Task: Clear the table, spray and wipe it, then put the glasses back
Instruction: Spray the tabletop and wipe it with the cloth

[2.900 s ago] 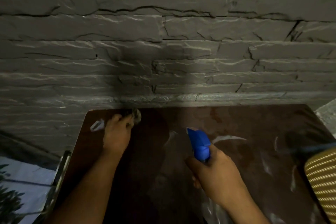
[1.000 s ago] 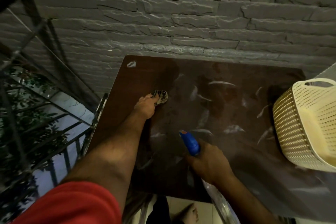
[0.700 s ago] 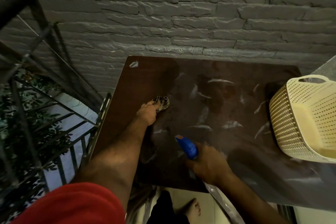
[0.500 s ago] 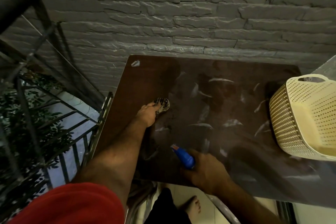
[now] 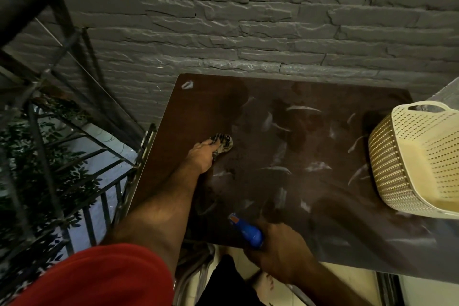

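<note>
Soft rag bunched under my left hand wipes easy; right hand wrapped round the light spray bottle neck.

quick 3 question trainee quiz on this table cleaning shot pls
1. True or false: the left hand presses a cloth on the table.
2. What does the right hand hold? A) a glass B) a blue spray bottle C) a sponge
3. What stands at the table's right edge?

Key: 1 true. 2 B. 3 a cream perforated basket.
</note>
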Tool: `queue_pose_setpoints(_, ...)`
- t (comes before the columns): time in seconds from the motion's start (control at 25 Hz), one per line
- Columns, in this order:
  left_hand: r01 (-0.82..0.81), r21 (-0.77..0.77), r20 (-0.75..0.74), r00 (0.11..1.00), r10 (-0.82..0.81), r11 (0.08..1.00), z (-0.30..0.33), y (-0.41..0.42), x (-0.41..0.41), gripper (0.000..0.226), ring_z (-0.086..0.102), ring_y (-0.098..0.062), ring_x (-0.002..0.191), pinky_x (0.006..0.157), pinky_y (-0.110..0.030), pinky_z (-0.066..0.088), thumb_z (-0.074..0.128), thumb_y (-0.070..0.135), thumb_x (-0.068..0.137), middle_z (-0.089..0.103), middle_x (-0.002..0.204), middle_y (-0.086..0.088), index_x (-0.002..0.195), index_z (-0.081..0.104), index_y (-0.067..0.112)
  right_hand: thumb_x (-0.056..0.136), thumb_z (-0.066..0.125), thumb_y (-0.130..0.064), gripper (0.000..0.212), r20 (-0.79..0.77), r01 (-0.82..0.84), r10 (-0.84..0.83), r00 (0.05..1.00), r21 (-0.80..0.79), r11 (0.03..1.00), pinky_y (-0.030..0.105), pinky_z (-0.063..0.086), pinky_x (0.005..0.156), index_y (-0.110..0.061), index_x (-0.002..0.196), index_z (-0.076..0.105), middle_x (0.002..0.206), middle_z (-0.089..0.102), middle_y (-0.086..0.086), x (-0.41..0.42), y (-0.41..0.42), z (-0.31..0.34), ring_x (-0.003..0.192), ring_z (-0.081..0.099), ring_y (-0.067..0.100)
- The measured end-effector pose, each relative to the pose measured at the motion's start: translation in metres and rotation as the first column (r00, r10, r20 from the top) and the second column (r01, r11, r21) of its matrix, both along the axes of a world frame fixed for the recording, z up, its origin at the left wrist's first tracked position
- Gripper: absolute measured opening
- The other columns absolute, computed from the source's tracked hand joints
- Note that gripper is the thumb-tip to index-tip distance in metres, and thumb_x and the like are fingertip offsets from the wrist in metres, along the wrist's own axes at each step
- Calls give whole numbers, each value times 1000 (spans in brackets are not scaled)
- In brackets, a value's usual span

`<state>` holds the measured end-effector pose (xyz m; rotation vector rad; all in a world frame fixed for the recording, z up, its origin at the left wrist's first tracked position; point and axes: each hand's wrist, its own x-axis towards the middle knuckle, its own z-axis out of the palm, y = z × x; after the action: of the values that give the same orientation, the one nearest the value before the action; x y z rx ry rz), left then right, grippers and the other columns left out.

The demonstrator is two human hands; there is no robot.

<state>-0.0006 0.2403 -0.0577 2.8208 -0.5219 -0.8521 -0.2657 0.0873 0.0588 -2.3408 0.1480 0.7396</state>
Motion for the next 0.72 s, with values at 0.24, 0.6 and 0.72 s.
queue_pose_setpoints(0.24,10,19,30,999,-10,1000,2,-1,-6,68,27,-29,139,115,-36,24,43,7,94,16,160,1,152,18,33,78,61,-51,49,-77,-45,41,996,-49,998,32,52,88,-36,125,54,112,70,-3,-13,3,-7,104,65,19)
queue_pose_setpoints(0.6,19,39,67,997,-22,999,6,-4,-7,70,31,-30,136,113,-34,28,43,5,93,17,160,0,152,19,31,76,60,-52,53,-110,-111,106,988,-44,993,34,50,93,-39,126,53,119,67,-6,-20,-3,-11,110,63,19)
queue_pose_setpoints(0.72,33,49,72,997,-37,998,7,-4,-6,69,32,-29,136,113,-34,28,44,6,93,18,160,0,152,19,32,78,60,-52,50,-108,-55,50,993,-38,998,32,51,91,-38,126,54,116,69,-5,-14,0,-9,106,65,18)
